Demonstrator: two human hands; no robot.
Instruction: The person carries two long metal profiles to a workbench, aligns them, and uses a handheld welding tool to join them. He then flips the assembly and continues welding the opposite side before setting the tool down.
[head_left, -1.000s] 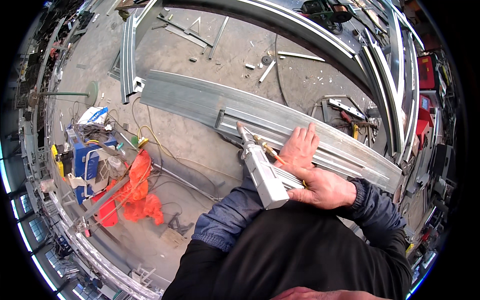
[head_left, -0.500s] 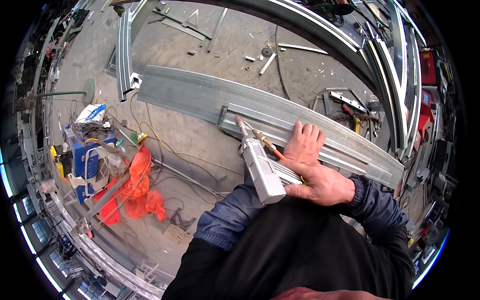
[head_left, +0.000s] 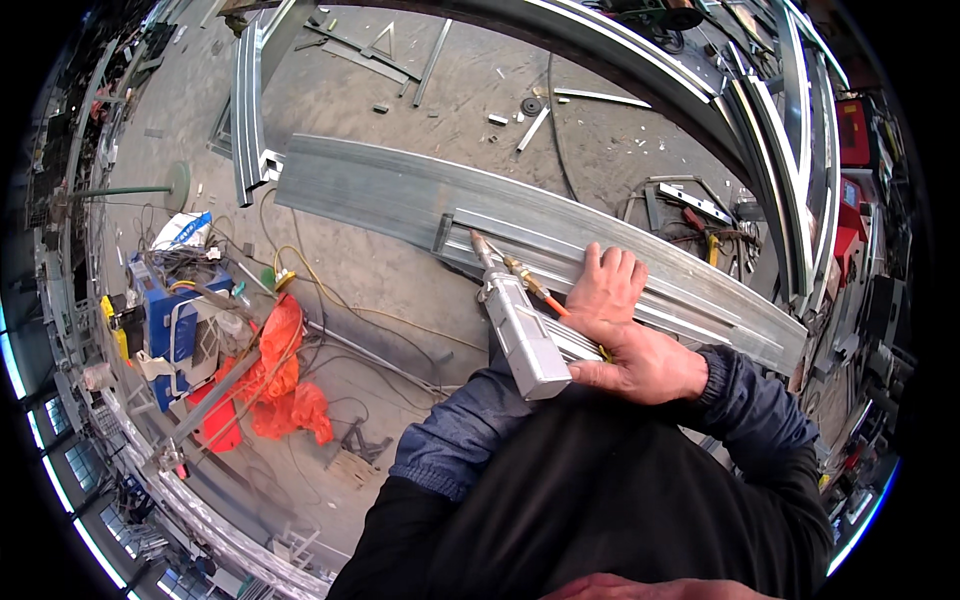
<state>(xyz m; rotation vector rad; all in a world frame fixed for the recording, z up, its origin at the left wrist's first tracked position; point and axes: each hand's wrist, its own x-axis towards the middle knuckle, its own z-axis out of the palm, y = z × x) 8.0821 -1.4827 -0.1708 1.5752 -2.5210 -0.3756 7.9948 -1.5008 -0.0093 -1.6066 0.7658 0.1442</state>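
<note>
A grey box-shaped welding gun with a thin nozzle points up-left, its tip at the near end of a ribbed metal profile. That profile lies on a long curved steel sheet. My left hand is hidden under the gun; only its blue sleeve shows, running up to the gun's body. My right hand lies flat on the profile with fingers spread, its thumb against the gun's rear end. An orange-tipped brass fitting runs beside the nozzle.
A blue machine with cables and orange cloth stands at the left on the concrete floor. Curved steel rails arc along the right. Metal scraps lie at the far side, with red equipment at the right edge.
Hardly anything. The gun and my right hand stay in the same place on the profile; the view has shifted slightly.
</note>
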